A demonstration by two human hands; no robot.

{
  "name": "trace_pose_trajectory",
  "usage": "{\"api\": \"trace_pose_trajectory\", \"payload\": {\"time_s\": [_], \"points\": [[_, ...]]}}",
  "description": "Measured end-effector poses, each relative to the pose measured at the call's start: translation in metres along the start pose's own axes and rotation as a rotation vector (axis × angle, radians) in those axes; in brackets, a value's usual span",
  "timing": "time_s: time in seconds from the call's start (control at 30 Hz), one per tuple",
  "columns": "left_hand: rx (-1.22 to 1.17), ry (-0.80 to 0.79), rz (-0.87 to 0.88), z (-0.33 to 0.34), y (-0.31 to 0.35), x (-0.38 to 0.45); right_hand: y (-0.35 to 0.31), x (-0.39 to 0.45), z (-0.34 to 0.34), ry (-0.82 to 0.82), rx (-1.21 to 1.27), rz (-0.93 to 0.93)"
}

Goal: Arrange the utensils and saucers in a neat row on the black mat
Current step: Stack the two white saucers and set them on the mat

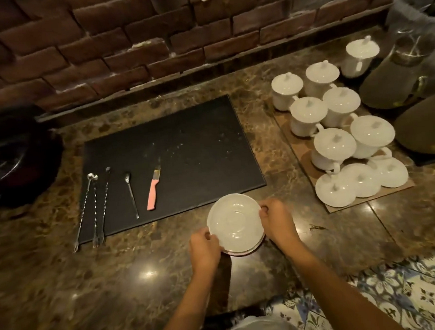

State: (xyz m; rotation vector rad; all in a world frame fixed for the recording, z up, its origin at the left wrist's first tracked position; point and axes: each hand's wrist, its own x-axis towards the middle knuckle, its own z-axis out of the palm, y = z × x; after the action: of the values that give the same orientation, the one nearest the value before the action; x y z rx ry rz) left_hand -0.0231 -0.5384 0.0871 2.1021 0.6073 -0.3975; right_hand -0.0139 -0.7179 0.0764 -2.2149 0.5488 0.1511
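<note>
Both hands (pixel 204 245) gripping saucers (pixel 234 223)

— The countertop (pixel 116 275)? Polished brown marble-look stone, glossy enough to mirror the lamps.

— The black mat (pixel 184 141)?

— Matt, faintly speckled. The bar spoons (pixel 103 198) are shiny twisted metal; the knife (pixel 153 190) has a pink plastic-looking handle.

— The saucers (pixel 234 224) and lidded cups (pixel 334 143)?

— Glazed white ceramic, smooth. Wall (pixel 125 42): rough brick.
</note>
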Motion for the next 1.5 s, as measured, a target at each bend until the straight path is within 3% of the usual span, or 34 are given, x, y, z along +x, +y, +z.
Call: {"api": "trace_pose_trajectory", "payload": {"time_s": [0.33,0.57,0.77,1.03,1.33,1.5], "points": [[0.083,0.068,0.051,0.001,-0.007,0.001,0.01,-0.005,0.005,0.022,0.016,-0.016],[0.033,0.027,0.001,-0.003,-0.009,0.012,0.015,-0.004,0.006,-0.012,0.114,0.04],[-0.241,-0.13,-0.103,-0.004,-0.014,0.019,0.016,0.0,0.002,-0.165,0.238,0.04],[-0.364,-0.178,-0.158,-0.008,-0.013,0.031,0.021,0.01,0.006,-0.2,0.277,0.072],[-0.406,-0.183,-0.082,-0.027,0.052,0.089,-0.023,0.079,0.005,-0.132,0.343,0.05],[-0.432,-0.18,-0.136,-0.028,0.082,0.129,-0.044,0.133,0.012,-0.125,0.264,0.025]]}}
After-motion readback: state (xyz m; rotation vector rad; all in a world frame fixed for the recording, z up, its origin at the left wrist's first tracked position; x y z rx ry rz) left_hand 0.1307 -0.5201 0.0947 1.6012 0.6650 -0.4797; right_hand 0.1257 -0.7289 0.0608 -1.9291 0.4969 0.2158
